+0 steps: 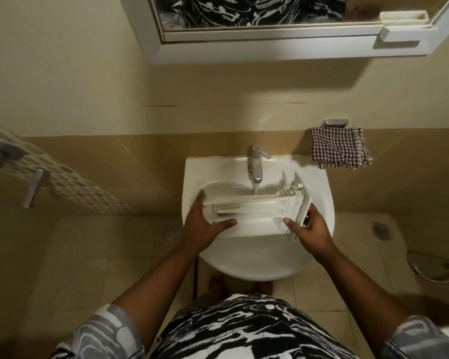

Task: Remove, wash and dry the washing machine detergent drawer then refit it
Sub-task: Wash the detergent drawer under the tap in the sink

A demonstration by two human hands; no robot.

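A white detergent drawer (254, 211) lies lengthwise over the basin of a white sink (265, 263), its front panel at the right end. My left hand (205, 224) holds the drawer's left end, thumb on the near side and fingers along the far side. At the right end, my right hand (309, 229) grips the front panel with its thumb on the drawer's near edge. A chrome tap (255, 161) runs a thin stream of water onto the drawer's far edge.
A checked cloth (338, 147) hangs on a wall holder right of the sink. A mirror cabinet (270, 27) is mounted above. A patterned towel (70, 182) hangs on a rail at the left. Floor drains (170, 235) sit on the tiled floor either side.
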